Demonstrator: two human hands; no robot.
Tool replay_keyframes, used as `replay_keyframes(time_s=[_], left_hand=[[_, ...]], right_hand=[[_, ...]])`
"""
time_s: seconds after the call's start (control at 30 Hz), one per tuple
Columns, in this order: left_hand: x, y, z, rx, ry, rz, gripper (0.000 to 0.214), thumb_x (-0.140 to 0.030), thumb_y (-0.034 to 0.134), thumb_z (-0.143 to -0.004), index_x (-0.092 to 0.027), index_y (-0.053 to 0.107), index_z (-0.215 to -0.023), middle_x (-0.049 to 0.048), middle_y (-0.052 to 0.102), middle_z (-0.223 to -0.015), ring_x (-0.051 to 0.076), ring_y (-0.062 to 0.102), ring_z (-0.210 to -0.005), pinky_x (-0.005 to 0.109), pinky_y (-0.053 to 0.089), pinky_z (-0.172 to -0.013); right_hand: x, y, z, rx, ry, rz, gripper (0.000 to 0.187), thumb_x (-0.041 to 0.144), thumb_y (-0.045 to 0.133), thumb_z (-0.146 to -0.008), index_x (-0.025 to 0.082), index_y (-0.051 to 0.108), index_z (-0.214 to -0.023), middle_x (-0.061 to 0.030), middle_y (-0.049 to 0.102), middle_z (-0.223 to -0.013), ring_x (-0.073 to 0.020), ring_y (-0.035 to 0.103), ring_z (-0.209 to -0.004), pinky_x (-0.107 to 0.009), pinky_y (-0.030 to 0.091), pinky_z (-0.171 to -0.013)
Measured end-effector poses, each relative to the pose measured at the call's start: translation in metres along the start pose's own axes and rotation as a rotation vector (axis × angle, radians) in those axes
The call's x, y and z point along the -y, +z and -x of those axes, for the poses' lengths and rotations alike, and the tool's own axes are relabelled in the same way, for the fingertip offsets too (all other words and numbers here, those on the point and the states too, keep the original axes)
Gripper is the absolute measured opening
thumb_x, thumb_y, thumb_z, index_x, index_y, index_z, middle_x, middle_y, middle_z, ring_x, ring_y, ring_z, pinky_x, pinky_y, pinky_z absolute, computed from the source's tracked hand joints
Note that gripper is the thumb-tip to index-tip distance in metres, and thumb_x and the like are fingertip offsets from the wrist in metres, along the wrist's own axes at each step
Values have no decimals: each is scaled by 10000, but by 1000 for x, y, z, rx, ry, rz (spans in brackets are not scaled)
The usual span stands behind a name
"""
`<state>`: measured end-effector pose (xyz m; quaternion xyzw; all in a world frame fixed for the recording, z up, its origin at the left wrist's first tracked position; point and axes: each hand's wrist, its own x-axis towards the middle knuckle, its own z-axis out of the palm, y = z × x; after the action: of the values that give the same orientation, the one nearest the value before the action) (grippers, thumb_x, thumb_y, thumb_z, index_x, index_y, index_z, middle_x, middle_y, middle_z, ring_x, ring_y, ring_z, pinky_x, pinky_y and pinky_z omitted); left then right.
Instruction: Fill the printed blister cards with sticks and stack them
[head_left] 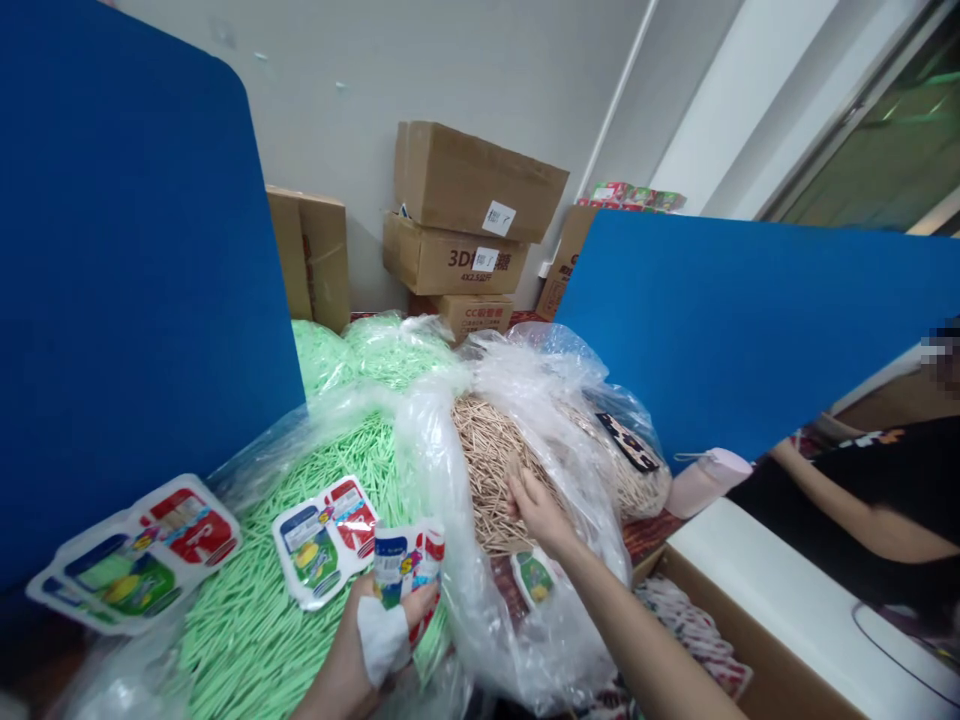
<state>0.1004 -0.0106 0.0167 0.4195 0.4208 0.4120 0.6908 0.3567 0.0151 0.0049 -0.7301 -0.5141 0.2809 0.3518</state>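
My left hand (367,640), with a white bandage on the thumb, is closed on a small colourful printed packet (405,570) above a clear bag of green sticks (292,560). My right hand (536,512) reaches into a clear plastic bag of tan sticks (487,460); its fingers are bent onto the sticks, and whether it grips any I cannot make out. More printed packets (326,540) lie on the green sticks, and a stack of them (135,565) sits at the left.
Blue partition panels stand at the left (127,280) and the right (750,320). Cardboard boxes (465,220) are stacked against the back wall. Another person's arm (847,510) rests at the right beside a pink bottle (705,480). An open cardboard box (750,650) lies at the lower right.
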Motion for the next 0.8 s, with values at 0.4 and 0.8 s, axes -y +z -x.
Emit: replay_keyframes(time_s=[0.4,0.8], left_hand=[[12,-16,4,-90,466,-540,167,-271,704,-765,-194,594,-667,-15,523,-606,148,458,-558,250,372,-547],[0,-22,6,-68,723,-649,73,-227,622,-827,-177,614,-774,21,612,-706,179,572,-631,281,461,-592]], right_hand=[[126,57,77,-153,-448,-895,173,393,397,-973,245,483,-995,18,530,-764,-162,604,-837,-400,468,-869],[113,78,90,-118,-472,-416,255,365,349,-985,231,519,-1121,-89,504,-1287,-203,476,-1203,-363,444,-948]])
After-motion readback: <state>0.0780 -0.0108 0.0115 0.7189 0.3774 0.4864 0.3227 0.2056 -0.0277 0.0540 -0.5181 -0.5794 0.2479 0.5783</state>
